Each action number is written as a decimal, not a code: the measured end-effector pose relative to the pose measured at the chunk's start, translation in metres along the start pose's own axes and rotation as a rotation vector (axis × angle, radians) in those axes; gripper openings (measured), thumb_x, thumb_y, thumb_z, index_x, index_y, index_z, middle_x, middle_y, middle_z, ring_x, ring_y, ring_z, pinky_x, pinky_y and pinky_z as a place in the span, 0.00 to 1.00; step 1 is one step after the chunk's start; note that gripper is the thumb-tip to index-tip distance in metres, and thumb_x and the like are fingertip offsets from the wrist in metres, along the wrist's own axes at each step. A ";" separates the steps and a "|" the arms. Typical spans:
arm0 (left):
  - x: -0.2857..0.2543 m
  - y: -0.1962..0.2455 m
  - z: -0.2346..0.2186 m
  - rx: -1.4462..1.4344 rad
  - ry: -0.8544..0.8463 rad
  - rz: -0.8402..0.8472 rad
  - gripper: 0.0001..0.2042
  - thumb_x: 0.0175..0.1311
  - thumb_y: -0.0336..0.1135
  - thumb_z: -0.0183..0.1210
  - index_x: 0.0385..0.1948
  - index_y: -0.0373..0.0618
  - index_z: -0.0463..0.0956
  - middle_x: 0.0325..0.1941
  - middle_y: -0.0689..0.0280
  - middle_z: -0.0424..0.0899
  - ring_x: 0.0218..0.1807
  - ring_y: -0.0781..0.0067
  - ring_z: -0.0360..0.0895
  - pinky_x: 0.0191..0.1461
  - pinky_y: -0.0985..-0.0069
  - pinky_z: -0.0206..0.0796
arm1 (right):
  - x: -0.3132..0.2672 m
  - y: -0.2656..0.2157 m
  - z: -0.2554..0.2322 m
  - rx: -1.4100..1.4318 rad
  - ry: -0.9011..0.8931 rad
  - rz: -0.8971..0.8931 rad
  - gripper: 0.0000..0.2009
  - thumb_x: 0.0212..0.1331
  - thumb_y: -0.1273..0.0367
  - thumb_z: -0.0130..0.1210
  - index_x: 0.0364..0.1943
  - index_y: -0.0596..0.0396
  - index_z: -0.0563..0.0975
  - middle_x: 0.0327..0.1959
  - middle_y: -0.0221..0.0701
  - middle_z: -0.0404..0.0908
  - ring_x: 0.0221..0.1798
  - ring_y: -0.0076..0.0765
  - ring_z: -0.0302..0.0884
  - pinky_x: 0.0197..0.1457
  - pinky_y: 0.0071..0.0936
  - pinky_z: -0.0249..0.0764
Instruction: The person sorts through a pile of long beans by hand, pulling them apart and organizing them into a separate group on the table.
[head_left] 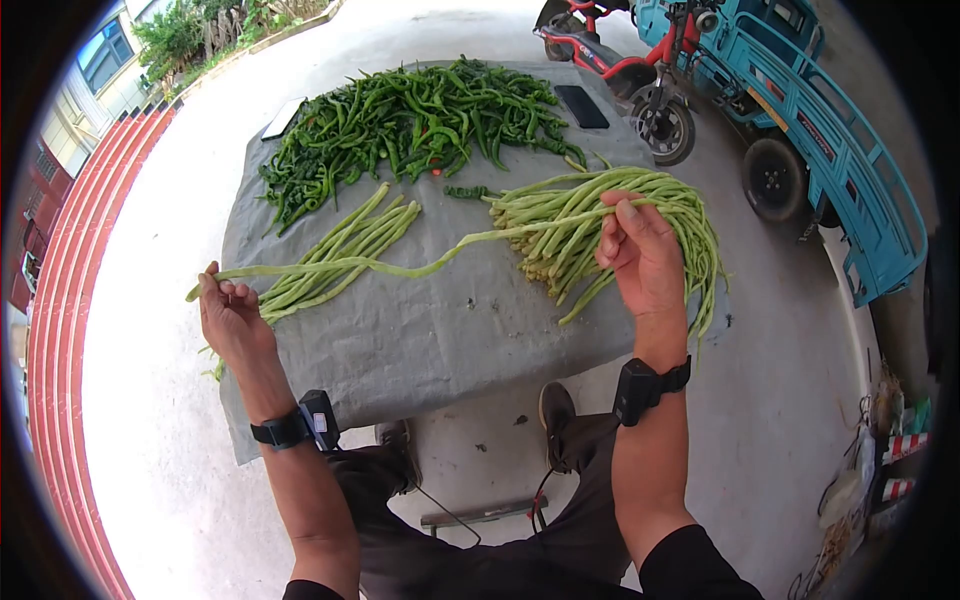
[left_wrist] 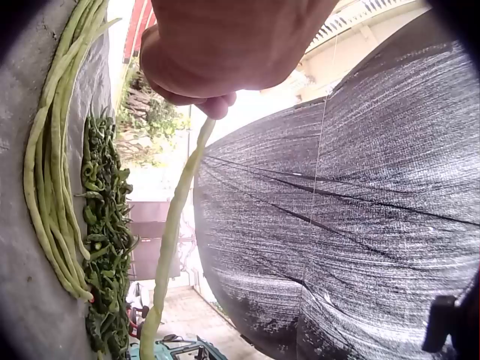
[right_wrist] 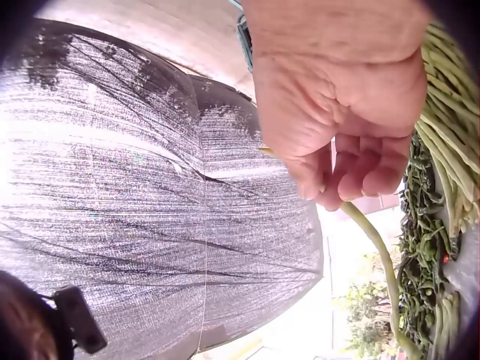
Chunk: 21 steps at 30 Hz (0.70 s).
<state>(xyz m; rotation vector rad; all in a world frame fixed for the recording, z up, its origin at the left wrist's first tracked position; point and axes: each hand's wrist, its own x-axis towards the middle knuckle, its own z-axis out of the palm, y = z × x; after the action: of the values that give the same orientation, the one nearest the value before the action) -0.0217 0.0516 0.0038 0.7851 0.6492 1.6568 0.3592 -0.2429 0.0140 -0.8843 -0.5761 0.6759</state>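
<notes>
One long green bean [head_left: 400, 270] stretches between the two hands above the table. My left hand [head_left: 235, 315] pinches its left end between thumb and fingers. At the other end, my right hand [head_left: 643, 250] pinches it between thumb and forefinger, the remaining fingers curled. In the left wrist view the bean [left_wrist: 174, 225] runs away from the fingertips. Below the left hand lies a small bundle of long beans [head_left: 345, 250]. A bigger heap of long beans [head_left: 560, 215] sits behind and beside the right hand, partly hidden by it.
Green chili peppers [head_left: 420, 120] are piled at the table's far side. A dark phone [head_left: 582, 107] lies to their right, and a white flat object [head_left: 284, 118] to their left. A grey sheet [head_left: 430, 340] covers the table. Beyond stand a red scooter [head_left: 640, 75] and a blue cargo tricycle [head_left: 830, 140].
</notes>
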 end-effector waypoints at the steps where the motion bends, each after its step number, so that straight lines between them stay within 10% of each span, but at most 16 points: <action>1: 0.000 0.000 0.000 0.000 0.005 0.002 0.16 0.83 0.43 0.56 0.56 0.39 0.78 0.28 0.74 0.75 0.30 0.83 0.73 0.33 0.84 0.66 | -0.001 -0.001 0.001 0.015 -0.016 -0.002 0.14 0.75 0.62 0.62 0.53 0.58 0.83 0.30 0.25 0.80 0.27 0.20 0.75 0.31 0.24 0.70; 15: 0.004 -0.001 -0.006 -0.014 -0.017 -0.008 0.16 0.83 0.41 0.56 0.57 0.36 0.77 0.29 0.72 0.74 0.30 0.82 0.73 0.33 0.83 0.68 | 0.004 -0.022 -0.042 0.120 0.179 -0.134 0.11 0.76 0.61 0.60 0.44 0.55 0.82 0.25 0.22 0.74 0.26 0.21 0.68 0.30 0.26 0.65; 21: 0.006 -0.003 -0.008 -0.028 -0.035 -0.015 0.16 0.83 0.42 0.56 0.57 0.37 0.77 0.29 0.73 0.75 0.29 0.82 0.73 0.34 0.83 0.67 | 0.002 -0.027 -0.052 -0.412 0.531 -0.079 0.09 0.72 0.66 0.62 0.38 0.57 0.83 0.24 0.26 0.79 0.22 0.23 0.71 0.30 0.28 0.70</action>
<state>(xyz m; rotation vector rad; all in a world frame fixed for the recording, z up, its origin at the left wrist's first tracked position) -0.0267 0.0580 -0.0025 0.7862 0.6046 1.6317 0.4046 -0.2804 0.0107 -1.3613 -0.2681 0.2271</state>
